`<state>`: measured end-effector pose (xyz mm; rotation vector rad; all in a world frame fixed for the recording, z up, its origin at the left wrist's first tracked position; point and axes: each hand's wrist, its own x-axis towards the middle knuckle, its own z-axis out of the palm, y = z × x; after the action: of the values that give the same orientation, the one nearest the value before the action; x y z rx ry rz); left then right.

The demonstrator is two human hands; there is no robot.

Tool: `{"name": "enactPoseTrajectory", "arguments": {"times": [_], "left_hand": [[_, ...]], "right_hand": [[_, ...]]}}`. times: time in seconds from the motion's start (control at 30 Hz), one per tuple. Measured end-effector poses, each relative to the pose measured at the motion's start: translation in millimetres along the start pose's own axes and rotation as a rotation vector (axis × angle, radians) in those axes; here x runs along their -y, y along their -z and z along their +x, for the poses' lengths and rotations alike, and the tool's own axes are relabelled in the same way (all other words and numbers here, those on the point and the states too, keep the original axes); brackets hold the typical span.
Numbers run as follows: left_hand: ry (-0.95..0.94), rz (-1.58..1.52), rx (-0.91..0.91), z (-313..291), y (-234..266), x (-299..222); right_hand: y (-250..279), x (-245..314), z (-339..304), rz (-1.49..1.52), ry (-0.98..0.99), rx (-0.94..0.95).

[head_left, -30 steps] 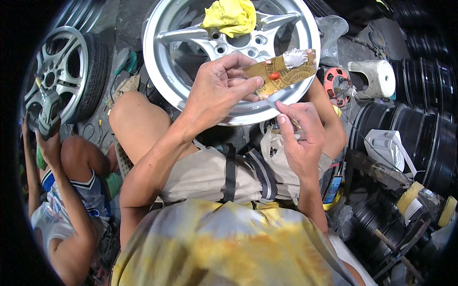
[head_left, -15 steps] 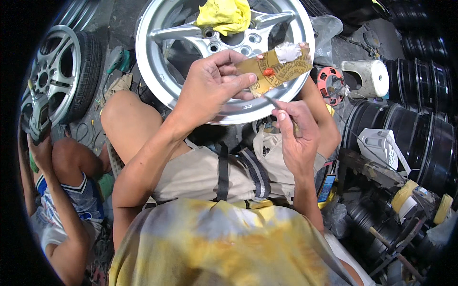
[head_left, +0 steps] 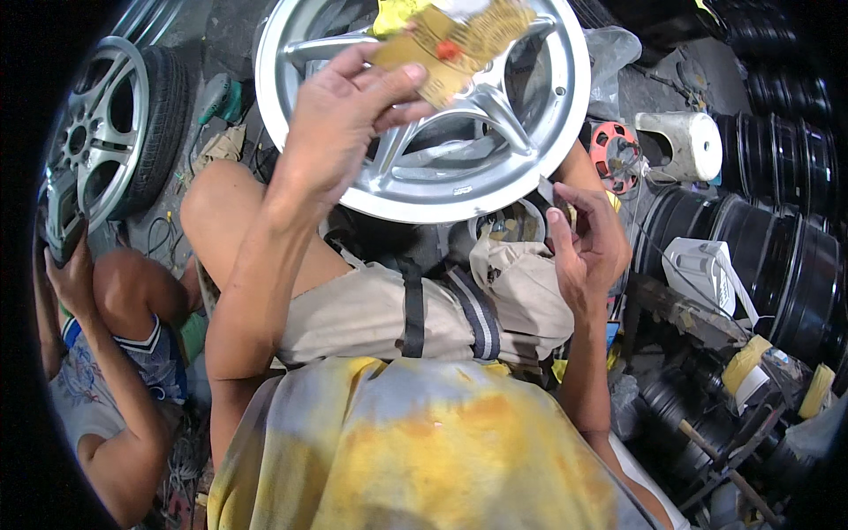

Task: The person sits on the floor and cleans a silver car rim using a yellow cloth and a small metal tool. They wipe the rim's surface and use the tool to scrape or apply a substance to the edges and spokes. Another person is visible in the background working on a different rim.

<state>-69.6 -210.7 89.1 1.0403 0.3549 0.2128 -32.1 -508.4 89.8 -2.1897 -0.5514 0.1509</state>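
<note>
A silver alloy wheel (head_left: 521, 168) with thick spokes lies in front of my knees. Over its upper part, my left hand (head_left: 331, 128) pinches a worn tan piece of sandpaper (head_left: 490, 44), printed side up. A small red dab (head_left: 448, 50) sits on the sandpaper, and a white paste-like patch (head_left: 464, 7) shows at its far edge. Partly behind it is a yellow cloth (head_left: 394, 15) on the wheel. By the wheel's lower right edge, my right hand (head_left: 587, 243) is closed round a small putty knife (head_left: 546, 189), its blade pointing up; most of the handle is hidden.
At the left, another person (head_left: 119, 371) holds a grey tool (head_left: 64, 208) beside a wheel with a tyre (head_left: 159, 124). A white stool (head_left: 676, 146), a red cable reel (head_left: 614, 159) and stacked black rims (head_left: 751, 247) stand at the right. Clear plastic (head_left: 609, 66) lies by the wheel.
My left hand has moved up and left with the sandpaper, across the wheel. My right hand has drawn away to the right with the putty knife, apart from the sandpaper.
</note>
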Motion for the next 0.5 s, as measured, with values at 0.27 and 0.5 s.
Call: {"name": "enactPoseTrajectory", "arguments": {"times": [0.27, 0.5], "left_hand": [[-0.151, 0.036, -0.059, 4.7, 36.4, -4.9], [-0.22, 0.055, -0.063, 13.3, 57.3, -7.0]], "right_hand": [[-20.5, -44.3, -24.8, 0.32, -0.203, 0.058], [-18.9, -52.6, -30.9, 0.204, -0.161, 0.033]]}}
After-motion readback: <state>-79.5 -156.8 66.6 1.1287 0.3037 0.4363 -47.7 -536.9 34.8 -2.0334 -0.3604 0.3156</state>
